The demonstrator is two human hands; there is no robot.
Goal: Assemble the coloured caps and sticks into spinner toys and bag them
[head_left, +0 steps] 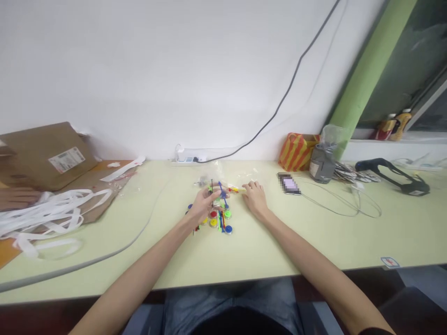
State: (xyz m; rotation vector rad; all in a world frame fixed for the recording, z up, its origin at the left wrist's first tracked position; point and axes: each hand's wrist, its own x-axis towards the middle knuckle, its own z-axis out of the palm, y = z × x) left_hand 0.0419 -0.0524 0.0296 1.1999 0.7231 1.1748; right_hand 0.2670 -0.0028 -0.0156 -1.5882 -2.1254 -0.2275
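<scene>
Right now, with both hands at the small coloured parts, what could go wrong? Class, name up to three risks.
The left hand is close to the round pieces, so its wrist might knock one away. The thin sticks lie bunched together and may get tangled. Small parts could slip under the clear plastic beyond the right hand.

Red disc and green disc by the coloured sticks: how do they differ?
The red disc lies left of the coloured sticks; the green disc lies right of them. The red disc has a yellow disc close on its near side, while the green disc has a blue disc nearer the table edge. Both are round and look similar in size.
</scene>
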